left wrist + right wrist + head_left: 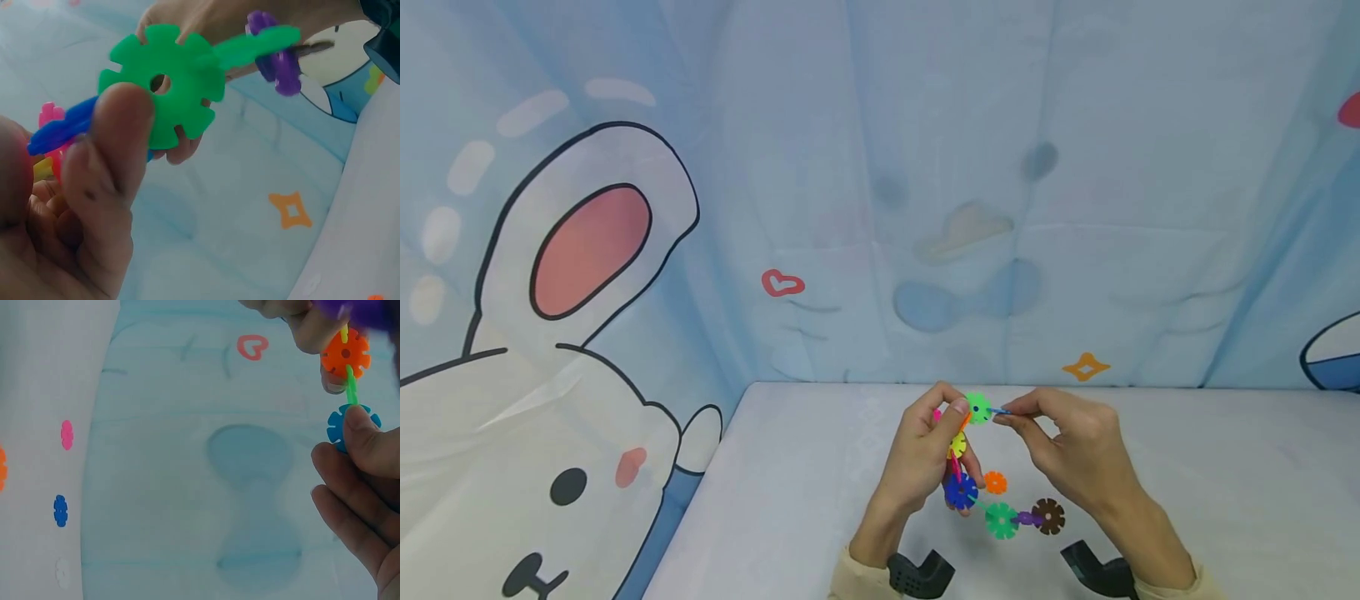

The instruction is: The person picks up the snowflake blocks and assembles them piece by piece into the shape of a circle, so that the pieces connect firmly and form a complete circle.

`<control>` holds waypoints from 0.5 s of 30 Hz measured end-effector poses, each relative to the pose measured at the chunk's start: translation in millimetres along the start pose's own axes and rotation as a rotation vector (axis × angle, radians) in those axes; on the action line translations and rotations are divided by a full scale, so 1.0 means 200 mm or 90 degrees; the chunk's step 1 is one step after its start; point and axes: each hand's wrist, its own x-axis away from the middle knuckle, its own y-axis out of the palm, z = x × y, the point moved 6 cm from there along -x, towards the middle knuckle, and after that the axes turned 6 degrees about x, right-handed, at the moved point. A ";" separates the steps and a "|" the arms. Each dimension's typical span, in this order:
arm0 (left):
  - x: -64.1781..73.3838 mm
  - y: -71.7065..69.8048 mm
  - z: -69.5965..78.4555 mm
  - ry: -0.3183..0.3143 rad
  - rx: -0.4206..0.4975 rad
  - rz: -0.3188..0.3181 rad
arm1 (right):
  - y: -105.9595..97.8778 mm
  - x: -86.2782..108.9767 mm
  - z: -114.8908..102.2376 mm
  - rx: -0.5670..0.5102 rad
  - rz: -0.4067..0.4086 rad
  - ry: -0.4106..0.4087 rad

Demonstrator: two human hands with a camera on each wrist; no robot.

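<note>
My left hand (917, 450) grips a chain of notched plastic snowflake discs near its upper end. A light green disc (979, 408) stands at that end, with an orange disc (345, 354) behind it. Between thumb and forefinger, my right hand (1075, 446) pinches a blue disc (335, 428), which touches the light green one edge-on. Lower in the chain hang a yellow disc (957, 444), a dark blue disc (962, 492), a green disc (181, 69), a purple disc (278, 56) and a brown disc (1048, 517). The left fingers hide part of the chain.
On the white table (805, 475) lies a loose orange disc (996, 482). The right wrist view also shows a pink disc (67, 435), a dark blue disc (60, 511) and a white disc (63, 573) there. A printed blue curtain (865, 167) hangs behind the table.
</note>
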 end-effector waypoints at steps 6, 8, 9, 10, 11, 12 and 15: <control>0.00 0.00 0.01 0.019 -0.024 0.008 | 0.01 0.00 -0.03 -0.010 0.011 0.014; 0.00 0.00 0.02 0.023 -0.027 0.009 | 0.01 -0.01 -0.04 -0.011 0.012 0.016; 0.00 0.00 0.01 0.024 -0.029 0.007 | 0.01 -0.01 -0.05 -0.008 0.013 0.016; 0.00 0.00 0.01 0.025 -0.030 0.008 | 0.01 -0.01 -0.05 -0.004 0.012 0.015; 0.00 0.00 0.01 0.024 -0.029 0.008 | 0.01 -0.01 -0.06 0.000 0.012 0.013; 0.00 0.00 0.00 0.023 -0.028 0.008 | 0.01 -0.01 -0.07 0.004 0.012 0.011; -0.01 0.00 -0.01 0.019 -0.028 0.002 | 0.01 -0.01 -0.08 0.023 0.012 0.004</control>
